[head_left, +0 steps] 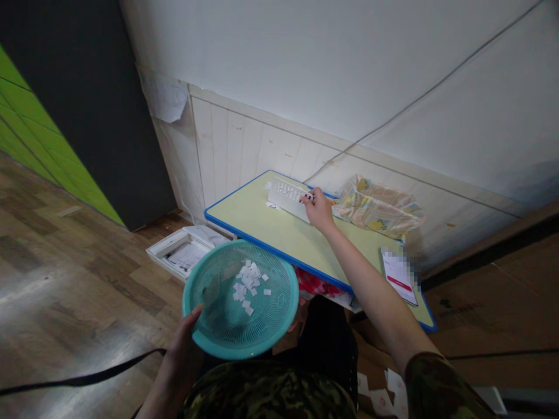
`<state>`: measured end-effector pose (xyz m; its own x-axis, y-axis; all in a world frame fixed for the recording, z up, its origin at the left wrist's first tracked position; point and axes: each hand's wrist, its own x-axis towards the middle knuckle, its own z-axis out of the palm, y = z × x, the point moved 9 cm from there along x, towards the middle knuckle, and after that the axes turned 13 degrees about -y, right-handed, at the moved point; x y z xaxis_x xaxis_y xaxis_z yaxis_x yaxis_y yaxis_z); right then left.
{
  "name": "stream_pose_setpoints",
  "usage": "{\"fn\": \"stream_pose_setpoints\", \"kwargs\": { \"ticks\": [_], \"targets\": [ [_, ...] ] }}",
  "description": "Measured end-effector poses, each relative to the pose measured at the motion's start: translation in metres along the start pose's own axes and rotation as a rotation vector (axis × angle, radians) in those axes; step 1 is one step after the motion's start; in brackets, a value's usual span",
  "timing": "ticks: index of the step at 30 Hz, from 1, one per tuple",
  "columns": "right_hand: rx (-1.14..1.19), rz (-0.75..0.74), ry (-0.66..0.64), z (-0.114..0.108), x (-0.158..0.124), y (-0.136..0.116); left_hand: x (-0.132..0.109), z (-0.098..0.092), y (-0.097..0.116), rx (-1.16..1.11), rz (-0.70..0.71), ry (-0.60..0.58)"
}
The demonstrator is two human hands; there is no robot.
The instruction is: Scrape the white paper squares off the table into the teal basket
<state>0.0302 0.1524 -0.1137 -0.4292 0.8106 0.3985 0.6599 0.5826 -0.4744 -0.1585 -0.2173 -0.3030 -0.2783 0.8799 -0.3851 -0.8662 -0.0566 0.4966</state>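
Observation:
My left hand [186, 343] grips the near rim of a round teal mesh basket [266, 326], held in front of the low table. Several small white paper pieces [248, 285] lie inside the basket. My right hand [318, 210] reaches far across the yellow-green table [262, 224] with a blue edge. Its fingers are closed on the right end of a white sheet of small labels [286, 196] lying at the table's far side.
A crumpled patterned plastic bag [378, 206] lies by the wall on the table. A red-and-white card [398, 273] sits at the table's right end. A white box [181, 253] rests on the wooden floor at left. Red items [312, 284] show under the table.

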Motion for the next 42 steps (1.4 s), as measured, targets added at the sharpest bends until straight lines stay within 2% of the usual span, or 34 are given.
{"fn": "stream_pose_setpoints", "kwargs": {
  "ticks": [20,25,30,33,36,42],
  "targets": [
    [0.083,-0.075,-0.094,0.003,-0.002,-0.022,0.002,-0.006,-0.002,0.003,-0.005,-0.004],
    [0.047,-0.037,-0.035,-0.007,0.002,-0.004,0.007,-0.013,-0.002,0.014,0.03,0.019],
    [-0.04,0.043,0.025,-0.023,0.006,0.02,0.012,-0.023,-0.003,0.02,0.029,0.094],
    [-0.059,0.075,0.062,-0.03,0.004,0.028,0.01,-0.02,-0.002,0.032,0.023,0.077],
    [-0.037,0.077,0.086,-0.031,0.001,0.03,0.008,-0.013,-0.001,0.031,0.021,0.027],
    [0.052,0.035,0.035,-0.02,-0.001,0.022,0.007,-0.01,0.0,0.028,0.014,0.012]
  ]
}}
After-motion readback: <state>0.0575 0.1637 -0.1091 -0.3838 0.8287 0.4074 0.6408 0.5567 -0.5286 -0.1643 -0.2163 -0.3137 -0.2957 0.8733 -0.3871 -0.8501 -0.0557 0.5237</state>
